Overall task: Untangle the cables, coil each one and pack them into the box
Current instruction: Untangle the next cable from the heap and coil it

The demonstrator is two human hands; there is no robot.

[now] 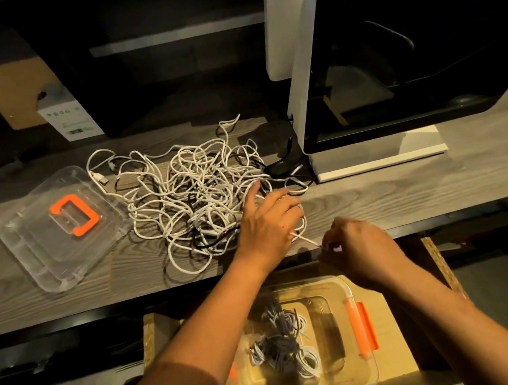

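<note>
On the grey wood-grain tabletop [406,185], centre: the cable tangle [195,196] is lying in a loose heap, mostly white cords with a few black ones threading through it. A USB plug [100,179] is sticking out at its far-left edge.

The left hand [266,219] is resting palm down on the right side of the tangle. Its fingers are spread and nearly straight and its thumb is pointing into the loops. It is pressing on the cords, not gripping them.

The right hand [354,243] is hovering at the near edge of the tabletop, just beside the left hand. Its fingers are curling inward and pinching the end of a white cable [306,240]. That cable is running taut in a short straight line from under the heel of the left hand to the right fingertips.

A clear plastic lid [26,241] with an orange handle [76,214] is lying flat on the tabletop, just beside the left edge of the tangle.

Below the near edge of the tabletop, the clear plastic box [364,381] with an orange latch [366,329] is sitting open on a light wooden board [399,351]. Coiled cables [282,343], grey and white, are lying inside it, and the left forearm is partly hiding them.

A white-framed monitor [307,88] is standing at the right rear, its base [377,156] just beside the black cords at the edge of the tangle.
</note>
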